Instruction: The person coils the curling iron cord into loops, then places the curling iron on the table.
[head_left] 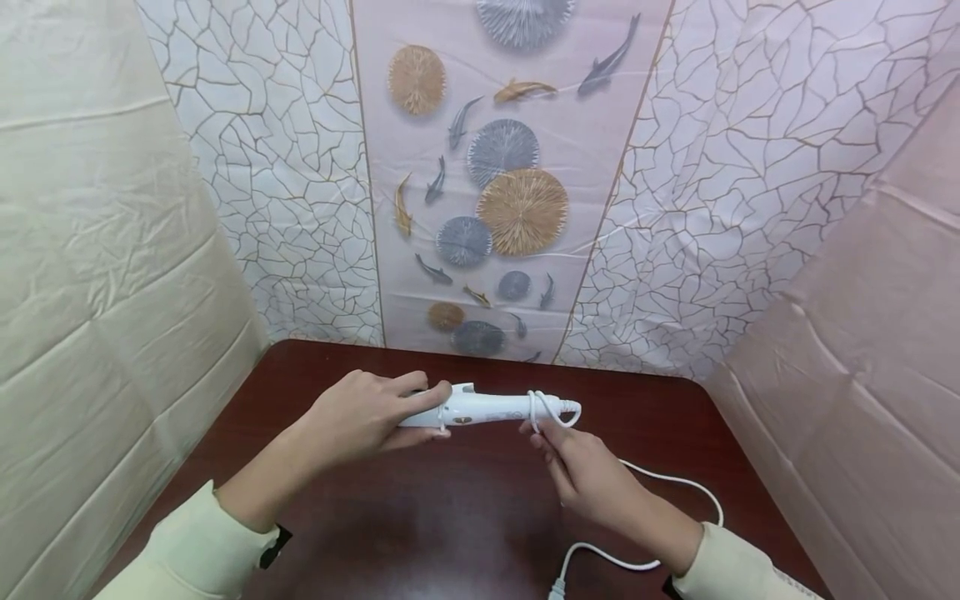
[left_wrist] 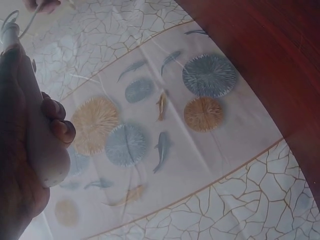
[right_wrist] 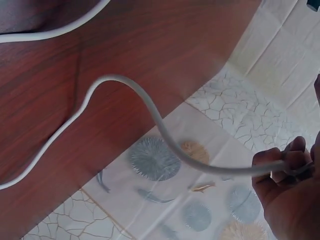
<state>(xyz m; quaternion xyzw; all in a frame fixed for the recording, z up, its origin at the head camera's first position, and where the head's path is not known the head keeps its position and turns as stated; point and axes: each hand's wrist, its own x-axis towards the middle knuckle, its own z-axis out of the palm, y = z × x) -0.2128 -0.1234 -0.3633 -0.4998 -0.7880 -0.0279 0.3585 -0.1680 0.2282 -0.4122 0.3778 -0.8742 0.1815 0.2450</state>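
A white corded hair iron is held level above the table in the head view. My left hand grips its left part, fingers over the top and thumb below. The left wrist view shows the iron's rounded end against the palm of the left hand. A white cord loops round the handle's right end. There, my right hand pinches the cord. In the right wrist view the cord runs into the curled fingers of the right hand.
The dark red-brown table lies beneath both hands. The loose cord trails over its right side to a white plug near the front edge. Patterned cloth hangs behind, and cream cloth walls stand at both sides.
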